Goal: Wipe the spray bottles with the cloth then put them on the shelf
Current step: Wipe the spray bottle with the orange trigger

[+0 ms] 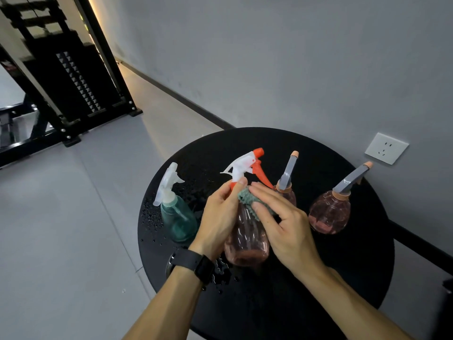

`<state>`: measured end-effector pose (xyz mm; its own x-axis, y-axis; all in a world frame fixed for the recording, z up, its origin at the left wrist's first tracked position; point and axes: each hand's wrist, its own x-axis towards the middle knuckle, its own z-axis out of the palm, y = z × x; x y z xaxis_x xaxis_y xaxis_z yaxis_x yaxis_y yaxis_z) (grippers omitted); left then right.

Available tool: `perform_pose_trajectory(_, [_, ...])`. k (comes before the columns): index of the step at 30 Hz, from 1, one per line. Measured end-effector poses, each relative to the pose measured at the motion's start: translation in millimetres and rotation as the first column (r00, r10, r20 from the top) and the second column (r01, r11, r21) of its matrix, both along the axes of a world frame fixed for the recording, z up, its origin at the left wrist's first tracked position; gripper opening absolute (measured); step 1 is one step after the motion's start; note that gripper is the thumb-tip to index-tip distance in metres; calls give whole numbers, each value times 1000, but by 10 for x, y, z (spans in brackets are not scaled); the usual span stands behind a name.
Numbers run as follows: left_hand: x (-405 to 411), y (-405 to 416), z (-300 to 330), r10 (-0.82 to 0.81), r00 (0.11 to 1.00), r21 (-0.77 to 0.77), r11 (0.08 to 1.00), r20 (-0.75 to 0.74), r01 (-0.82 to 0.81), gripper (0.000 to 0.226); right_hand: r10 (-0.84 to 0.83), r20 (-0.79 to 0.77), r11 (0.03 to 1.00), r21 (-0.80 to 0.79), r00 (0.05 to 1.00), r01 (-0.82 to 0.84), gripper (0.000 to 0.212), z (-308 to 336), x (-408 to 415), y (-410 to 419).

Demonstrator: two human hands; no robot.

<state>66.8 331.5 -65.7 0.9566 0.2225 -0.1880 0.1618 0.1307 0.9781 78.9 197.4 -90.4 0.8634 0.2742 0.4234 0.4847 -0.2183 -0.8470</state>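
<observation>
My left hand [219,218] grips the neck of a pink ribbed spray bottle [246,244] with a white and orange trigger head, held over the round black table [343,273]. My right hand [282,222] presses a grey-green cloth [247,198] against the bottle's shoulder. A teal bottle [179,219] with a clear trigger stands to the left. Two round pink bottles with grey nozzles stand to the right, one [289,192] partly behind my right hand, the other [329,214] farther right.
Water droplets [153,217] dot the table's left side and the spot under the held bottle. A black metal shelf rack [71,94] stands on the grey floor at the far left. A grey wall with a white socket [386,148] runs behind the table.
</observation>
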Motion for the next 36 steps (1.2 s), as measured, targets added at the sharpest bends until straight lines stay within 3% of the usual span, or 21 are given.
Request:
perform_pose_trajectory(3, [21,57,-6,90,996,33,995,-17,-89,35,35,-7,999,-4,999,-35,37,-3,4,50])
perform_pose_trajectory(7, [82,178,12,204,978,-42,978,-36,-205,37,63,-22,998,5,998,-63,39,-31,-71,51])
perform_pose_trajectory(16, [149,265,32,263,961,-224,935,-82,-275,46,68,47,996,46,997,-71,38,-175,-292,-116])
perform_pose_trajectory(19, [153,260,38,253,963,-274,923,-91,-269,51,63,38,997,53,997,-65,38,-209,-337,-187])
perform_pose_trajectory(25, [146,213,19,131,990,-230,964,-43,-137,46,46,3,998,47,999,-46,37,-199,-330,-280])
perform_pose_trajectory(29, [138,231,-24,114,993,-249,961,-33,-119,58,28,-15,998,51,999,-28,35,-164,-247,-248])
perform_pose_trajectory(36, [55,181,-4,60,996,-207,976,-67,-72,43,46,-79,996,74,996,-40,35,-40,-79,-82])
